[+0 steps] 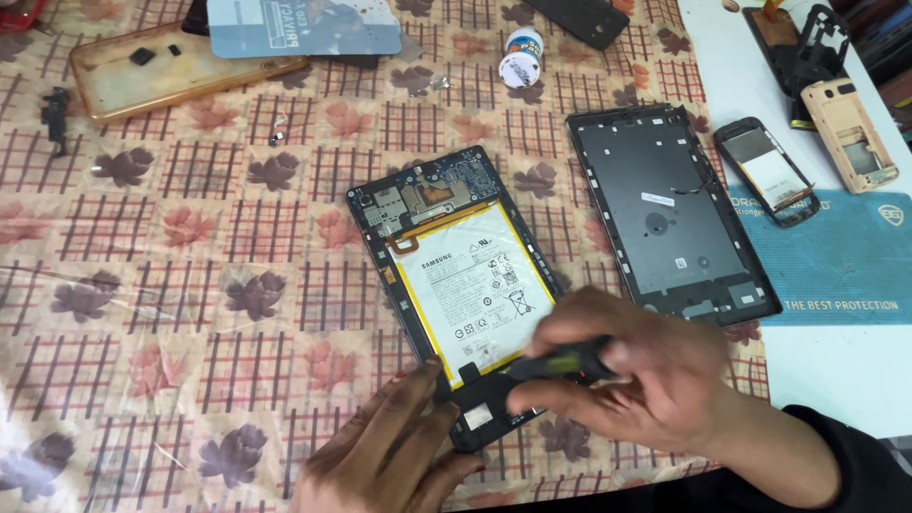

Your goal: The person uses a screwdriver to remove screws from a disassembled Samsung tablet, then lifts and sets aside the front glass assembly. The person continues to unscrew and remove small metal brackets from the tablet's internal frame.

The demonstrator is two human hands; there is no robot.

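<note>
An opened tablet lies face down on the tablecloth, showing its large white battery and a dark circuit board at the far end. My left hand rests on the tablet's near corner, fingers pressing the black lower cover. My right hand grips a dark screwdriver with a green band, its tip pointing left over the tablet's near end. The hand is blurred by motion.
The tablet's removed back cover lies to the right, inner side up. Beyond it, a small phone frame, a beige phone body and a blue mat. A clear amber phone case, white small jar and screws lie farther back.
</note>
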